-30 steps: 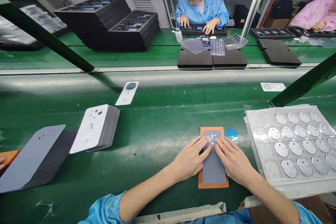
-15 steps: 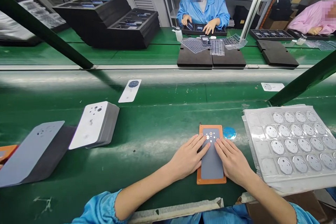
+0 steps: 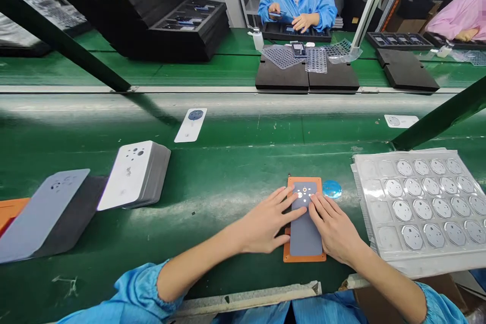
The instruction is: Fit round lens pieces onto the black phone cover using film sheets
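A grey phone back panel (image 3: 305,235) with camera holes near its top lies in an orange fixture (image 3: 285,252) on the green bench. My left hand (image 3: 261,223) is spread at its left edge, fingertips touching the upper panel and thumb over the fixture's side. My right hand (image 3: 336,225) lies with fingers stretched along the panel's upper right edge. Neither hand grips anything. Just right of the fixture's top is a round blue film piece (image 3: 331,189). A clear tray (image 3: 387,238) of round silver camera-ring pieces (image 3: 435,235) sits to the right of my right hand.
Stacks of white panels (image 3: 127,177) and grey panels (image 3: 49,212) stand at left, beside an orange fixture (image 3: 13,207). Single white panels (image 3: 186,132) lie farther back. Dark green posts (image 3: 436,116) slant across both sides. Beyond the rail, people work near black foam trays (image 3: 190,35).
My left hand has shifted slightly left, its fingers and thumb spreading wider. My right hand stays nearly in place on the panel. The camera view has tilted down a little.
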A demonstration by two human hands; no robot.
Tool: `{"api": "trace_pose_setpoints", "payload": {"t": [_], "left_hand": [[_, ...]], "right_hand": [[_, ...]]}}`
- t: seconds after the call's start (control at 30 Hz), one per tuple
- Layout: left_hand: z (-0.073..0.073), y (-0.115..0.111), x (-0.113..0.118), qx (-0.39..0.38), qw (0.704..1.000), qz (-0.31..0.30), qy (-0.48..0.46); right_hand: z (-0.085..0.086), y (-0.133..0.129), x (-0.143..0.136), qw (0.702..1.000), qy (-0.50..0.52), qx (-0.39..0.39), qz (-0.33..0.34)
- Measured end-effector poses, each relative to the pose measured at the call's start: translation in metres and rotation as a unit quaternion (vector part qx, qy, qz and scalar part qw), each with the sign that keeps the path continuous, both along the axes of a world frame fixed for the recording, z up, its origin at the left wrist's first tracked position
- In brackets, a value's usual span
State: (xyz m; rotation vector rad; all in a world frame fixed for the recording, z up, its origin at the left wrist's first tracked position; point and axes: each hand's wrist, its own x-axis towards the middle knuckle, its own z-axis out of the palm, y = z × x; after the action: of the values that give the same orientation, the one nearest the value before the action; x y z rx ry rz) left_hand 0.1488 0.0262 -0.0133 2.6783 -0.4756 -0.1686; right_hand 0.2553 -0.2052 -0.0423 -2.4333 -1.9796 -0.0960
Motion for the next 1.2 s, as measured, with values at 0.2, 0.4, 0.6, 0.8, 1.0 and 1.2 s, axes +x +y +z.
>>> {"api": "trace_pose_setpoints", "payload": {"t": [0.2, 0.4, 0.6, 0.8, 1.0, 1.2], "left_hand": [[0.001, 0.023, 0.07, -0.168, 0.975, 0.138, 0.048], [-0.019, 0.013, 0.107, -0.184, 0.971, 0.111, 0.109], [-0.027, 0.015, 0.105, -0.201, 0.965, 0.132, 0.108], [-0.032, 0.018, 0.09, -0.212, 0.966, 0.13, 0.069], [-0.026, 0.02, 0.076, -0.201, 0.97, 0.093, 0.097], [-0.034, 0.018, 0.077, -0.207, 0.967, 0.104, 0.104]], "right_hand": [[0.001, 0.0, -0.002, 1.0, -0.022, 0.001, -0.004], [0.001, -0.001, -0.001, 1.0, -0.012, 0.003, -0.007], [0.0, -0.001, -0.003, 1.0, -0.004, 0.005, -0.014], [-0.002, -0.001, -0.003, 1.0, -0.003, 0.003, -0.017], [-0.003, -0.002, -0.003, 1.0, -0.018, 0.003, -0.009], [0.0, -0.006, -0.002, 1.0, -0.021, -0.011, 0.004]]}}
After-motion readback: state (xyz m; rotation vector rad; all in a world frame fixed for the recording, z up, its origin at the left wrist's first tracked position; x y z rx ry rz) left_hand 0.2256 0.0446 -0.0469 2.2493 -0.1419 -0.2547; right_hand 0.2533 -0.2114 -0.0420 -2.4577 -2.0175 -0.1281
